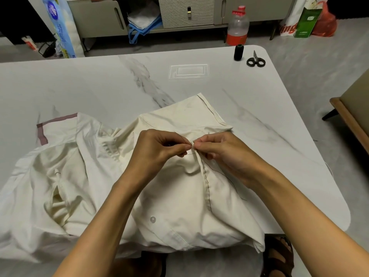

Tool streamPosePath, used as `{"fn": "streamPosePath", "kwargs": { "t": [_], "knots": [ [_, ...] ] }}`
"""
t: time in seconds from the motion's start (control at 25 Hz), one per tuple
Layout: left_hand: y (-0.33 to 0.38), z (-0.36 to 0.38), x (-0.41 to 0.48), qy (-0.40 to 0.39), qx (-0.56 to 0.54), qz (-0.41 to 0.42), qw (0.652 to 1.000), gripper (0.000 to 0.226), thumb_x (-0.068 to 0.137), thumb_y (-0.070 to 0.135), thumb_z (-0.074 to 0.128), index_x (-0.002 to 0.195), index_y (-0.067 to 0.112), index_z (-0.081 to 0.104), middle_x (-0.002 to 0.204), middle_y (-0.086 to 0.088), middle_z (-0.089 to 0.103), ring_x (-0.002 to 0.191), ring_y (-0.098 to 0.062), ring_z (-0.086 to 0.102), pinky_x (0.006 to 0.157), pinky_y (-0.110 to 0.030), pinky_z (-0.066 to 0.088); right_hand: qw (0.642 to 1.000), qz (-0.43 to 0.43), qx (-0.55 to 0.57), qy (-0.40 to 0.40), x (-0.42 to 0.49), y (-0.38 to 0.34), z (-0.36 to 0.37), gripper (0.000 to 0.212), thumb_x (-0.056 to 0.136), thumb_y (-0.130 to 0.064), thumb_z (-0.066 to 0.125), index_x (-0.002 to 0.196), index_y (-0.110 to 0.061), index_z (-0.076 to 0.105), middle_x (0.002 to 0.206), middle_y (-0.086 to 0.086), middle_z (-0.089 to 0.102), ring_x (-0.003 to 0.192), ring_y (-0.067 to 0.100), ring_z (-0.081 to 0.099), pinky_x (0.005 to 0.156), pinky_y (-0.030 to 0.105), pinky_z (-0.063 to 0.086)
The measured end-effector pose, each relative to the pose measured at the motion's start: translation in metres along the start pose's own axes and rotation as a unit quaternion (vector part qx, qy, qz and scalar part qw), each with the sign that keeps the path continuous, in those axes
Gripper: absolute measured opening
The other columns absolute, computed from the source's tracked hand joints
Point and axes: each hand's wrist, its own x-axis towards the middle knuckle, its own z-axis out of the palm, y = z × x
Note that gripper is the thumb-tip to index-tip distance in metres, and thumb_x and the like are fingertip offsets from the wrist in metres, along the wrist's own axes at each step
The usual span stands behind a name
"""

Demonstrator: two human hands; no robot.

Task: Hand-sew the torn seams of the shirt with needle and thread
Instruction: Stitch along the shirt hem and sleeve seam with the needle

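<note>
A cream shirt [179,206] lies crumpled on the marble table [99,80], hanging over its near edge. A raised seam [205,178] with dark stitches runs down its middle. My left hand [157,148] pinches the fabric at the top of this seam. My right hand [221,148] meets it fingertip to fingertip and pinches a thin needle [192,144] there. A dark thread [225,176] trails from the seam across the cloth below my right wrist.
A black thread spool [238,52] and black-handled scissors [255,60] sit at the table's far right corner. A plastic bottle [237,27], bags and a cabinet stand on the floor beyond. A wooden chair [351,116] is at the right.
</note>
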Motion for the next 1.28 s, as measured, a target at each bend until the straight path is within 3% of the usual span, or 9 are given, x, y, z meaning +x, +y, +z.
{"fn": "streamPosePath", "kwargs": {
  "t": [0.16,0.28,0.36,0.56,0.64,0.76,0.96,1.08,1.28],
  "knots": [
    [-0.006,0.002,-0.002,0.021,0.105,0.148,0.983,0.012,0.079,0.003,0.079,0.088,0.011,0.08,0.082,0.005,0.077,0.073,-0.007,0.073,0.071,-0.028,0.06,0.996,0.012,0.091,-0.018,0.003,0.001,0.001,0.015,0.088,-0.003,0.059,0.087,-0.002,0.074,0.088,0.009,0.067,0.082,0.017,0.053,0.07,0.022,0.037],
    [-0.008,0.0,-0.001,0.033,0.141,0.198,0.969,0.011,0.08,0.006,0.079,0.09,0.011,0.08,0.084,0.007,0.076,0.076,-0.003,0.072,0.07,-0.025,0.058,0.995,-0.002,0.095,-0.01,0.004,0.0,0.001,0.036,0.079,0.013,0.042,0.08,-0.004,0.074,0.085,0.003,0.07,0.08,0.014,0.05,0.071,0.021,0.035],
    [-0.008,0.0,0.0,0.034,0.141,0.192,0.971,0.011,0.08,0.002,0.079,0.088,0.01,0.08,0.082,0.005,0.077,0.075,-0.005,0.072,0.069,-0.025,0.058,0.998,-0.035,0.042,-0.005,0.002,0.0,0.001,0.041,0.075,0.015,0.038,0.082,-0.004,0.075,0.085,-0.001,0.071,0.073,0.005,0.054,0.068,0.013,0.04],
    [-0.004,0.003,-0.001,0.046,0.053,0.135,0.988,0.013,0.081,-0.003,0.076,0.087,0.008,0.08,0.078,0.004,0.076,0.065,-0.013,0.07,0.066,-0.019,0.054,0.99,-0.108,-0.088,0.013,0.002,-0.001,0.003,0.044,0.077,0.018,0.04,0.086,-0.004,0.078,0.109,-0.005,0.07,0.096,-0.001,0.062,0.083,0.012,0.043],
    [-0.003,0.003,-0.001,0.053,0.026,0.116,0.991,0.014,0.081,-0.003,0.076,0.088,0.008,0.08,0.079,0.003,0.077,0.063,-0.012,0.069,0.065,-0.019,0.053,0.993,-0.096,-0.061,-0.009,0.001,-0.002,0.004,0.048,0.077,0.02,0.036,0.088,-0.003,0.077,0.103,-0.009,0.073,0.093,0.001,0.063,0.083,0.014,0.045],
    [-0.003,0.003,-0.001,0.062,0.001,0.103,0.993,0.013,0.082,-0.003,0.075,0.088,0.007,0.08,0.081,0.003,0.077,0.064,-0.013,0.068,0.062,-0.021,0.053,0.997,-0.063,-0.044,-0.014,0.0,-0.002,0.003,0.05,0.079,0.017,0.034,0.094,-0.005,0.077,0.075,-0.011,0.071,0.075,0.006,0.051,0.066,0.014,0.037],
    [-0.001,0.005,0.0,0.064,-0.035,0.096,0.993,0.018,0.083,-0.003,0.074,0.087,0.014,0.079,0.082,0.004,0.077,0.069,-0.017,0.068,0.061,-0.026,0.053,0.998,-0.039,0.049,-0.018,0.001,-0.003,0.008,0.052,0.08,0.014,0.038,0.084,-0.017,0.08,0.081,0.002,0.073,0.071,0.007,0.053,0.072,0.02,0.037],
    [-0.001,0.006,0.0,0.059,-0.064,0.084,0.993,0.015,0.083,-0.001,0.074,0.087,0.012,0.079,0.083,0.001,0.077,0.066,-0.016,0.063,0.061,-0.026,0.051,0.995,-0.034,0.093,0.011,0.0,-0.004,0.009,0.038,0.087,0.011,0.046,0.091,-0.01,0.077,0.083,0.001,0.075,0.071,0.008,0.055,0.072,0.018,0.041],
    [0.005,0.009,-0.001,0.049,-0.115,0.068,0.99,0.016,0.083,-0.002,0.072,0.087,0.011,0.079,0.084,-0.002,0.077,0.065,-0.017,0.062,0.061,-0.025,0.05,0.99,-0.024,0.125,0.063,-0.001,-0.008,0.008,0.011,0.085,-0.005,0.07,0.09,-0.011,0.077,0.088,0.01,0.075,0.082,0.015,0.065,0.09,0.032,0.049]
  ]
}}
